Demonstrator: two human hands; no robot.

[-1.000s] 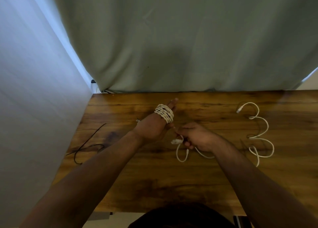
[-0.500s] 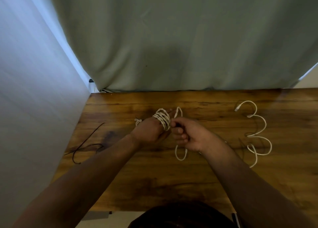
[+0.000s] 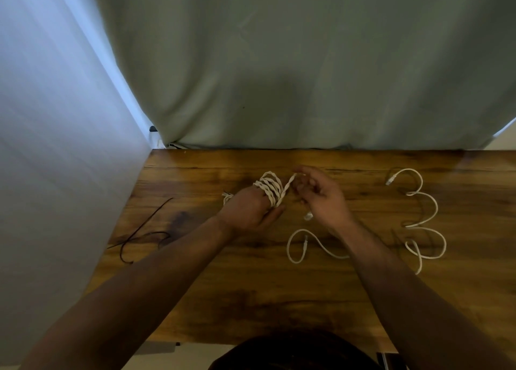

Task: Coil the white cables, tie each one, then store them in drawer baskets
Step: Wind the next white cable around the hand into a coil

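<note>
A loose tail of the white cable (image 3: 269, 191) loops on the counter (image 3: 251, 300). Beyond, the left grip (image 3: 245, 212) has straight fingers wrapped in its coils; the right grip (image 3: 321, 199) pinches the strand just beside them.

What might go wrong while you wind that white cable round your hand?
The coil sits far up the fingers of the left hand, so loops might slide off and unwind. The right hand pinches only a short end, which might slip free. Another loose cable lies under that forearm and might get dragged.
</note>
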